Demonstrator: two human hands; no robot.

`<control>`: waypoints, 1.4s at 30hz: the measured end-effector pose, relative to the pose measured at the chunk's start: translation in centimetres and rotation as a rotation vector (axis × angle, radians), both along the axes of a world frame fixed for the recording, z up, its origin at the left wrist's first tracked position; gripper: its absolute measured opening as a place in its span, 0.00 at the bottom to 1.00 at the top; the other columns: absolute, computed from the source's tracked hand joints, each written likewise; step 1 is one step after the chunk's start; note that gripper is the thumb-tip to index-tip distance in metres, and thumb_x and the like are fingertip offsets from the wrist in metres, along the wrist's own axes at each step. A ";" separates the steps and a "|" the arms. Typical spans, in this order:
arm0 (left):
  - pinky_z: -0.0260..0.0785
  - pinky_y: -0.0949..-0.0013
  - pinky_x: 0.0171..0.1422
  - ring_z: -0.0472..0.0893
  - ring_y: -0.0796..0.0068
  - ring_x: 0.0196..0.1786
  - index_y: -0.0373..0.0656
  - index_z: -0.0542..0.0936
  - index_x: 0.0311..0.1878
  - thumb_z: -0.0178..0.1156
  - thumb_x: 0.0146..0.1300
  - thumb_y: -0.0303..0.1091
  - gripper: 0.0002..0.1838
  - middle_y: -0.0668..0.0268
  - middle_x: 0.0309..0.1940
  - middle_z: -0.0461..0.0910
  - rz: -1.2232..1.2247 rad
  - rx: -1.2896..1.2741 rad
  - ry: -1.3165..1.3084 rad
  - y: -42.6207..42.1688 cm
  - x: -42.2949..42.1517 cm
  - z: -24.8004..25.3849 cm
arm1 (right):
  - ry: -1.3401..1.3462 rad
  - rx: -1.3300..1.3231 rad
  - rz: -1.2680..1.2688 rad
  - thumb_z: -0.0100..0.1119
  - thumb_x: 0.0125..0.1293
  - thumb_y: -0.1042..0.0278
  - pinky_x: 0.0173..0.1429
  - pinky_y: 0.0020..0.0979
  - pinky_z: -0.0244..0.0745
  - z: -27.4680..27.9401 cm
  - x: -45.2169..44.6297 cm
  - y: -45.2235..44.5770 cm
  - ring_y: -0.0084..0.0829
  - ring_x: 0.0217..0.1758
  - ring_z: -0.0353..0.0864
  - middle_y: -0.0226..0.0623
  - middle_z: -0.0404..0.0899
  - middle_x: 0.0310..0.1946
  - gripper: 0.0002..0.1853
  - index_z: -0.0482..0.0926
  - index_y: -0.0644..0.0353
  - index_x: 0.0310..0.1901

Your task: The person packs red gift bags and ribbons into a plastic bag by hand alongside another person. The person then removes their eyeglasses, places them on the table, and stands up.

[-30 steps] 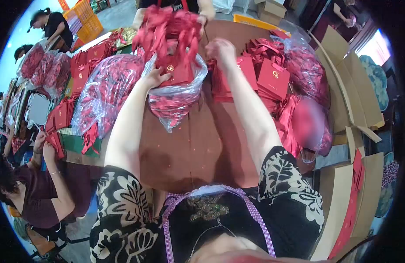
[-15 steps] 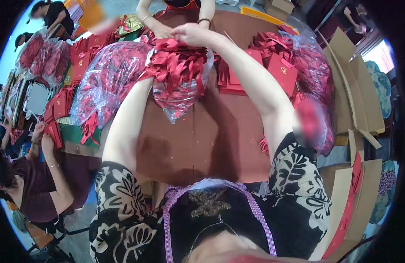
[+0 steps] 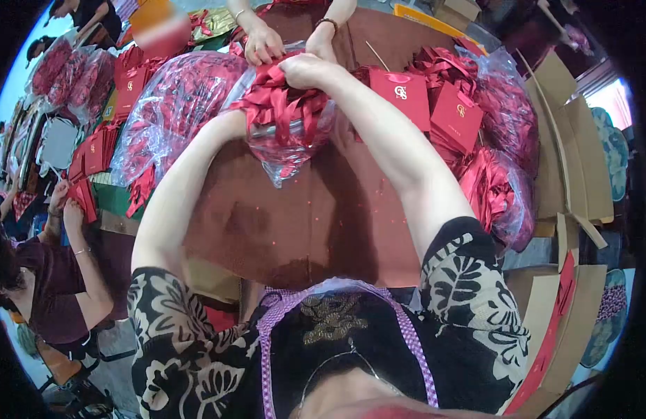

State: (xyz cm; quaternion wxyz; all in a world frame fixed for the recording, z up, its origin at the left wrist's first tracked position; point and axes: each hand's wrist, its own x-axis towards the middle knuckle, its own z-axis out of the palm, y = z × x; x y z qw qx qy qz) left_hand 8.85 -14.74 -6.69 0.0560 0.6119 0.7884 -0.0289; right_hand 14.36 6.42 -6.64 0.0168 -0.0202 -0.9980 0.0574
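Observation:
A bunch of red ribbons (image 3: 284, 108) hangs over the mouth of a clear plastic bag (image 3: 284, 157) at the far middle of the brown table. My right hand (image 3: 303, 71) is closed on the top of the ribbons. Reaching in from the left, my left hand (image 3: 239, 124) goes under the ribbons beside the bag, and its fingers are hidden. Across the table, another person's hand (image 3: 263, 45) touches the top of the same bunch. That person's other hand (image 3: 321, 45) is just behind my right hand.
Bulging plastic bags of red ribbons stand at left (image 3: 176, 112) and right (image 3: 504, 112). Red paper bags (image 3: 455, 115) lie in stacks to the right of the bunch. Open cardboard boxes (image 3: 560, 153) stand at far right. A co-worker (image 3: 54, 286) sits at left.
The ribbon bunch sits lower and more spread over the bag. My right hand has moved slightly down and right. The other person's hands have separated. Printed red paper bags at right show more.

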 end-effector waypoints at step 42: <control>0.61 0.72 0.57 0.72 0.73 0.50 0.33 0.72 0.50 0.45 0.61 0.29 0.16 0.59 0.47 0.76 -0.045 0.241 -0.693 10.1 -4.1 0.0 | 0.156 -0.372 -0.465 0.54 0.50 0.66 0.46 0.68 0.56 -0.2 3.0 -4.0 0.42 0.46 0.77 0.42 0.80 0.38 0.11 0.81 0.58 0.33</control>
